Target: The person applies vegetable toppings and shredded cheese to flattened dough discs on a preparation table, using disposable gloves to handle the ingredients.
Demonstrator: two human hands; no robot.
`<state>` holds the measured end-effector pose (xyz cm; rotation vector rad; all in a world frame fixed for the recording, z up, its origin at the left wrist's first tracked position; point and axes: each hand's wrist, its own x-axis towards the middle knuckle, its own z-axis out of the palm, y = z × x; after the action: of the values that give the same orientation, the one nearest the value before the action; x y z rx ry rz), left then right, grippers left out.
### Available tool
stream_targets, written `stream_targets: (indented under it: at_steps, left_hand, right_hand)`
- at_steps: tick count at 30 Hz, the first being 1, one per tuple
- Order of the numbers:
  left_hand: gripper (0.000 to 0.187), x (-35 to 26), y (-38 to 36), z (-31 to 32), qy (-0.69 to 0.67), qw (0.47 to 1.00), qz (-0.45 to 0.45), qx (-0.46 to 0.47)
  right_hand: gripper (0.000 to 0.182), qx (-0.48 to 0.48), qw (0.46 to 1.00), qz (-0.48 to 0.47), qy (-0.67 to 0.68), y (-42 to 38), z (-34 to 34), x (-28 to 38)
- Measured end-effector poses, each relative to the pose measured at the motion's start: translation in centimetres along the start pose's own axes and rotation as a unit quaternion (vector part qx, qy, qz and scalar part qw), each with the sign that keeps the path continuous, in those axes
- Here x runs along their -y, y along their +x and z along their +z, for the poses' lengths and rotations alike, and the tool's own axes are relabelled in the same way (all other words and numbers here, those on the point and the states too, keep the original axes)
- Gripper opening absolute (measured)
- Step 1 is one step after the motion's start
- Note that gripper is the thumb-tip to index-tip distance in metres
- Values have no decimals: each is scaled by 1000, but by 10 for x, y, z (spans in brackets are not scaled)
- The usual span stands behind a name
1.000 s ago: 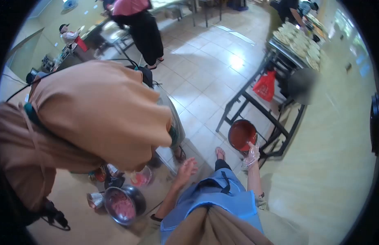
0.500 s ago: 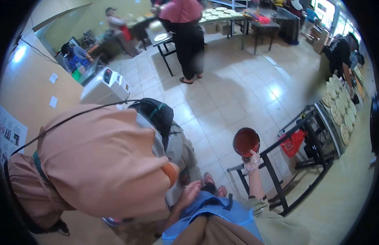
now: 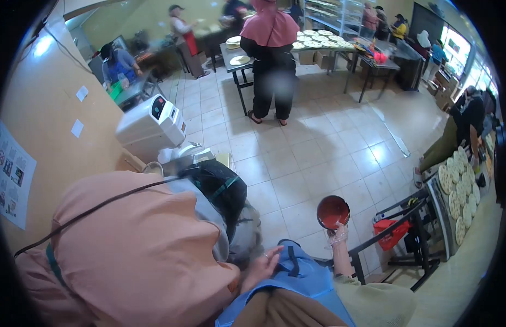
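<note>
My right hand (image 3: 338,236), in a clear plastic glove, grips the near rim of a round bowl (image 3: 333,212) with a dark edge and a reddish inside. The bowl is held out over the tiled floor, beside a black metal frame. My left hand (image 3: 264,264) is bare, with its fingers apart and nothing in them. It is in front of the blue apron (image 3: 305,278), close to the peach-coloured cloth of the person at my left.
That person (image 3: 138,234) fills the lower left. A white machine (image 3: 149,128) stands by the left wall. Flatbreads (image 3: 461,191) cover a table at right. Another person (image 3: 272,60) stands at a table ahead. A red bag (image 3: 392,234) hangs on the black frame.
The view has tilted up and shifted, so more of the room shows. The bowl, still in my right hand, appears lower. My left hand has moved slightly right in the view.
</note>
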<state>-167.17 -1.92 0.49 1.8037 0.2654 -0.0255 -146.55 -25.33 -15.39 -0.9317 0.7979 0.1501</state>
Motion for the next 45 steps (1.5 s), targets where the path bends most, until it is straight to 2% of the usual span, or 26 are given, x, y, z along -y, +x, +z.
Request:
stream_targets:
  at_steps: [2,5,8,11,12,16,19,20,23,28,32,34,37,41,44,45]
  left_hand:
    - [31,-4,12,-2,-23,999,-12,-43]
    - [31,-18,41,-3,-50,995,-39,-79]
    - [31,-24,85,4,-75,992,-46,-87]
    - [35,-16,149,18,-104,991,-10,-79]
    - [35,-15,174,24,-110,991,-9,-77]
    - [35,-33,283,46,-155,985,-23,-76]
    - [37,-51,363,70,-217,972,-49,-78]
    - [37,-55,388,75,-222,970,-56,-79]
    - [40,-65,446,89,-224,968,-81,-76]
    - [45,-77,548,93,-225,963,-132,-70]
    - [48,-86,650,94,-218,962,-160,-49]
    - [47,-96,715,100,-197,967,-163,-6]
    - [49,-119,813,109,-170,968,-158,94]
    - [52,-159,947,146,-108,949,-135,264]
    - [59,-189,1025,192,-45,913,-130,385]
    - [61,-199,1047,207,-26,899,-131,417]
  right_hand:
    - [39,13,999,-12,-31,14,12,5]
    - [40,25,998,17,-59,55,41,14]
    - [39,113,990,-12,-89,95,73,31]
    - [28,132,987,-31,-81,124,114,53]
    - [31,125,988,-15,-93,143,125,60]
    - [42,207,974,-20,-85,178,173,114]
    - [43,235,956,-18,-172,214,197,160]
    - [45,280,951,-12,-128,214,209,181]
    - [48,313,937,-38,-148,251,229,218]
    - [42,242,962,-1,-129,310,268,273]
    - [41,229,968,-19,-98,371,297,314]
    - [46,209,973,-28,-91,404,310,340]
    - [43,248,963,-87,-62,454,332,382]
    - [42,152,980,-112,-65,491,368,449]
    - [42,-3,992,-109,-71,515,387,482]
    - [41,8,991,-121,-53,520,390,486]
